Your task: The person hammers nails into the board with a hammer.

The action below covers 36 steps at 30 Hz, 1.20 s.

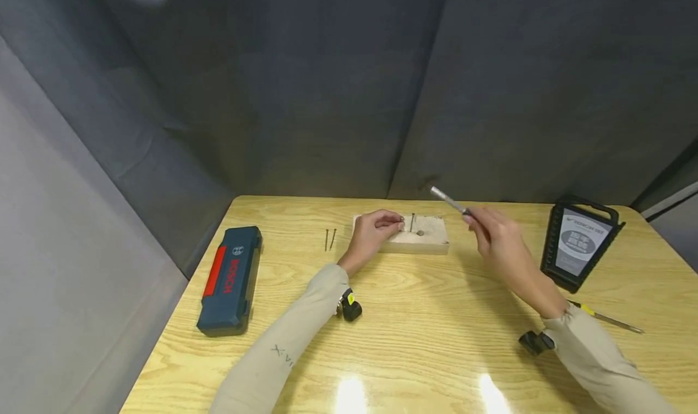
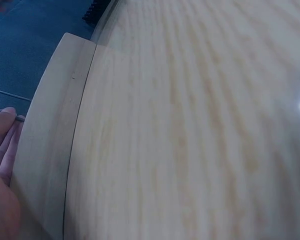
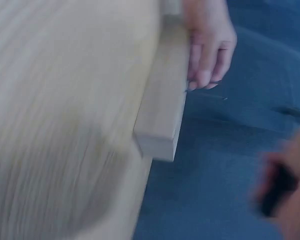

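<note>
My left hand rests at a pale wooden block and pinches a nail standing at its top face; fingers partly hide it. Beside it, another nail stands upright in the block. A dark round spot marks the top nearby. Raised to the right of the block, my right hand grips a hammer by its black handle, with the silver shaft pointing up and left. The hammer's head is a dark blur. In the right wrist view this hand is also blurred.
Two loose nails lie on the wooden table left of the block. At far left lies a blue and red Bosch case. On the right are a black tool case and a screwdriver. Dark curtain hangs behind.
</note>
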### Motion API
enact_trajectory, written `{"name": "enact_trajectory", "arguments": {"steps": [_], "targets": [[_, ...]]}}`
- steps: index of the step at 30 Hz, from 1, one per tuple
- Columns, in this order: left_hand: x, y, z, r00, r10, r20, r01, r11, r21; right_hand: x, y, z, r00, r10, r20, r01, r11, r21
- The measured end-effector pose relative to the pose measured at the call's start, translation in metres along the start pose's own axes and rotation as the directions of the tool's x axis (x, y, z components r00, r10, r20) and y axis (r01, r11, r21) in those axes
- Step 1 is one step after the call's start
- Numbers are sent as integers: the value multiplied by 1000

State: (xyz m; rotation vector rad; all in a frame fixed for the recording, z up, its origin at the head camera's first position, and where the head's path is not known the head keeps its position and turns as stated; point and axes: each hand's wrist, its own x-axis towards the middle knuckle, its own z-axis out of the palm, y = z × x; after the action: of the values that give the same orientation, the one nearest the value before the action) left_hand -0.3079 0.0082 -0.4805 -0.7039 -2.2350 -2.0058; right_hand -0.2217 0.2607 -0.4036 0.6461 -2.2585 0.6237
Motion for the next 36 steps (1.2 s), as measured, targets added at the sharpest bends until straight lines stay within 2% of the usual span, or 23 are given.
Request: {"name": "enact_trajectory", "arguments": {"steps": [2,4,12,23,25,30,31,36], "targets": [[1,0,1,1000,6,0,-6,1000,0,-5,2,0,996,-12,86,15,999,-43],[2,-1,1,1000,8,-3,-8,1000,2,-8,3,-3,991,-8,135,15,998,-57],[0,0,0,1000,6,-4,-6,1000,4,-7,7,-6,998,8,69,-6,999,-34],[0,0,0,1000,11,-11,-11,1000,16,0,0,6,984,-58,171,62,998,-19],[0,0,0,1000,11,-10,-11,1000,27,2,-3,7,987,-52,153,53,999,-3],[-2,0,-2,1000,8,-3,-8,999,36,5,-9,14,999,-28,24,27,998,49],[-2,0,-2,1000,11,-4,-10,999,36,4,-9,16,999,-31,23,30,998,49],[1,-2,0,1000,16,-6,-16,1000,21,-3,-7,19,990,-29,140,26,999,25]]}}
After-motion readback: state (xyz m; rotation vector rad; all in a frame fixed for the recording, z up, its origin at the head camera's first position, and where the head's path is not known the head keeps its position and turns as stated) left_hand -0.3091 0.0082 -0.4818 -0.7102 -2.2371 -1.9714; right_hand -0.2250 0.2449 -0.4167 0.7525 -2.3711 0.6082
